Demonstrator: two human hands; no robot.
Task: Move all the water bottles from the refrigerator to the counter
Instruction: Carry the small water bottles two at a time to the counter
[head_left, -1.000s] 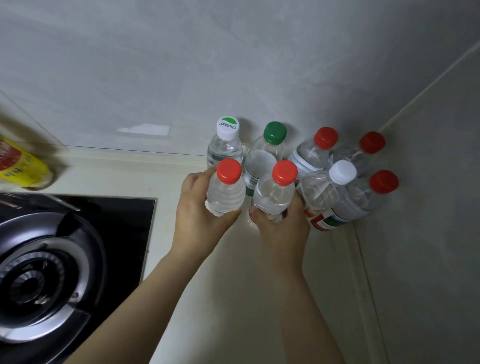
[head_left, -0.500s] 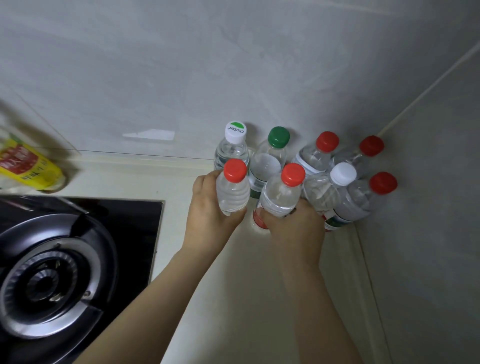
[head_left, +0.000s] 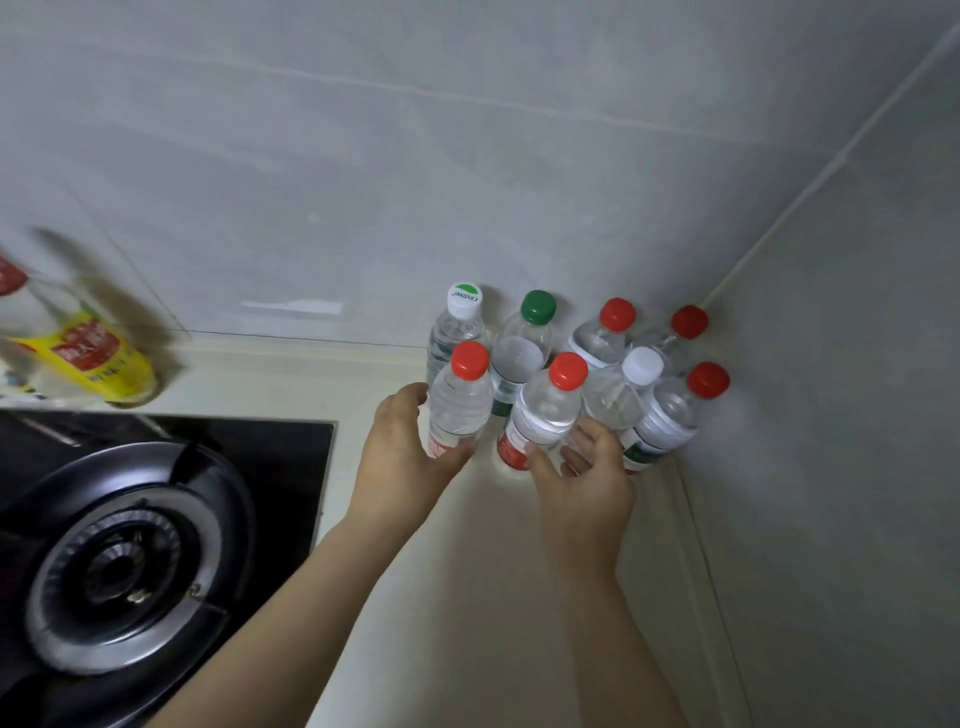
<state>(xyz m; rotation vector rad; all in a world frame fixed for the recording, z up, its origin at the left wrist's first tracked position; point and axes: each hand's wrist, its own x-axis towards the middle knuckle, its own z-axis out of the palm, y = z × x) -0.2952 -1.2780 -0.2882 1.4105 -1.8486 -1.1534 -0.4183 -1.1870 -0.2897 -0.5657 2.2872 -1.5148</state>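
Several clear water bottles stand clustered on the cream counter (head_left: 467, 545) in the corner of the walls. In the front row, a red-capped bottle (head_left: 460, 400) stands at the left with my left hand (head_left: 402, 457) still curled around its lower part. The red-capped bottle beside it (head_left: 545, 410) stands on the counter. My right hand (head_left: 584, 480) is just in front of it, fingers spread and drawn back from its label. Behind are a white-capped bottle (head_left: 457, 322), a green-capped bottle (head_left: 524, 343) and more red-capped and white-capped ones.
A black gas hob (head_left: 130, 545) with a round burner fills the lower left. A yellow-labelled bottle (head_left: 88, 358) stands behind it by the grey back wall. The side wall (head_left: 831, 467) closes the counter on the right.
Both front bottles have come down onto the counter next to the group. My right hand has opened and slid back off its bottle; my left hand remains around its own.
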